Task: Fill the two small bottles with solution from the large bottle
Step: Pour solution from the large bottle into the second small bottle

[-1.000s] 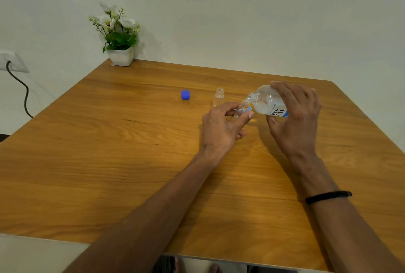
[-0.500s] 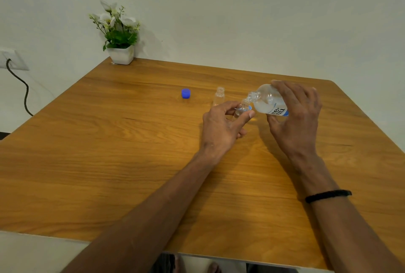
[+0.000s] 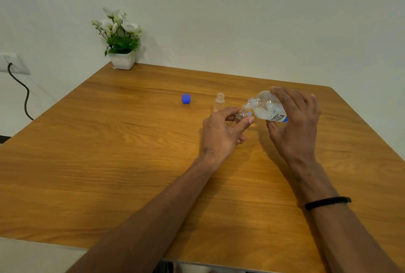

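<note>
Wooden counter (image 3: 109,174), honey-toned, square, pushed against a pale wall. Large clear plastic bottle with a blue-lettered label (image 3: 268,109): uncapped, tipped neck-down toward the left, part full of clear solution, wrapped in the right hand (image 3: 293,128), grip closed around the body from above and behind; located toward the far right corner of the counter, raised off the surface. First small clear bottle (image 3: 241,116): pinched between thumb and fingers of the left hand (image 3: 221,134), grip closed on it, tilted so that its mouth meets the large bottle's neck; fill level too small to read. Second small clear bottle (image 3: 219,103): upright on the counter just beyond the left hand, open-mouthed, seemingly empty, though contents hard to confirm. Blue plastic cap (image 3: 186,99): loose on the counter, left of the standing bottle, well apart from both hands. White pot of artificial flowers (image 3: 121,53): far left corner. Black wristband (image 3: 327,202): on the right wrist. Status, judged: pouring into the first small bottle under way, not shown finished; second small bottle yet to be filled; recapping, if wanted, also outstanding. Roughly the first half of the job in hand.
</note>
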The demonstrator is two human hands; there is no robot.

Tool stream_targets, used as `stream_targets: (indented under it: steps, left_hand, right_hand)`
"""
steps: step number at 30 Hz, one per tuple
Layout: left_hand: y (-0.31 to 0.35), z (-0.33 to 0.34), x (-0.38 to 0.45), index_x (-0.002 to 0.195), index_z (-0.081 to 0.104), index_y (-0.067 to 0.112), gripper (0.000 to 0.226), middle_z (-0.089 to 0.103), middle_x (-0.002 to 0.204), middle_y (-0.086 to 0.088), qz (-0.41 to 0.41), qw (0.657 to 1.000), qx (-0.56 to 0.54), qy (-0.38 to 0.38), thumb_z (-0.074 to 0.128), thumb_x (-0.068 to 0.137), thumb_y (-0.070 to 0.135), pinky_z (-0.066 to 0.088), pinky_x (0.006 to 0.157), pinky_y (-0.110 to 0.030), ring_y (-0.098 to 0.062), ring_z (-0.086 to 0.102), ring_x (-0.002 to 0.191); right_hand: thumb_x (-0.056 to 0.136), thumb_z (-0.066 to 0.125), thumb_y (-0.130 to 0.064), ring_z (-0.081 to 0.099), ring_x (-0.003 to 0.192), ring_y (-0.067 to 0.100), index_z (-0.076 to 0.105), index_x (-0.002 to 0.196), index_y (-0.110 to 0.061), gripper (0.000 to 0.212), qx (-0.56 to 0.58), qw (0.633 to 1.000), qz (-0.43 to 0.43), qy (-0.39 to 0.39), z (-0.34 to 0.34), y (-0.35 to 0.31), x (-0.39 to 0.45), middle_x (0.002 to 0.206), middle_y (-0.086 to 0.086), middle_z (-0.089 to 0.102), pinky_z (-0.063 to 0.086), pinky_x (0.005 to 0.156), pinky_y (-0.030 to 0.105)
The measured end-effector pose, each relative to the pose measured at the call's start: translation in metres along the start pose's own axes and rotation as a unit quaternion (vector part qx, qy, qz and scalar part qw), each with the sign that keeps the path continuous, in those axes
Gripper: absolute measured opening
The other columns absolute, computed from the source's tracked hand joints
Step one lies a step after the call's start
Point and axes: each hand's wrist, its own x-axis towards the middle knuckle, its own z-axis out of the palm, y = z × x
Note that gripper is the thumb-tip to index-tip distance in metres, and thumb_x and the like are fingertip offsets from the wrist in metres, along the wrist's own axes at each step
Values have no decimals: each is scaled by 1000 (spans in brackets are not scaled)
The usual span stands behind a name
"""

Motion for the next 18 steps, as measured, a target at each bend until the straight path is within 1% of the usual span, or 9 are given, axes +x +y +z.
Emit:
stream_targets:
  steps: [4, 7, 10, 14, 18]
  left_hand:
    - [-2, 1, 0, 134, 69, 13, 52, 76, 114, -5, -3, 1000, -4, 0, 81, 90, 38, 58, 52, -21, -12, 76, 59]
    - [-3, 1, 0, 135, 69, 13, 52, 76, 116, -5, -2, 1000, -4, -4, 81, 90, 38, 57, 52, -20, -12, 76, 59]
    - [-3, 1, -2, 135, 69, 14, 52, 75, 117, -5, 0, 1000, -3, -5, 81, 91, 39, 57, 53, -20, -11, 76, 60]
    - [0, -1, -2, 134, 69, 14, 51, 76, 114, -4, -6, 1000, -6, -5, 81, 91, 37, 57, 52, -19, -12, 76, 59]
    - [2, -1, -2, 134, 70, 14, 50, 76, 111, -2, -3, 1000, -7, -5, 81, 91, 36, 57, 52, -19, -12, 76, 59]
  right_hand:
    - [67, 85, 1, 52, 131, 30, 63, 144, -14, 81, 2, 1000, -6, 7, 0, 0, 0, 140, 7, 66, 35, 117, 62]
    - [67, 85, 0, 54, 131, 32, 63, 144, -14, 81, -1, 1000, -8, 4, 0, 1, 0, 141, 6, 66, 35, 116, 62]
    - [68, 85, 0, 53, 133, 31, 62, 144, -14, 81, -3, 1000, -2, -1, -1, 1, -2, 141, 6, 66, 33, 119, 61]
    - [70, 85, -1, 52, 131, 30, 63, 143, -13, 78, -6, 1000, -5, -4, 0, 0, -1, 140, 7, 66, 36, 115, 62]
    - [70, 85, -2, 52, 132, 30, 62, 144, -14, 78, -7, 1000, -2, -4, -1, 0, 0, 141, 6, 66, 36, 115, 62]
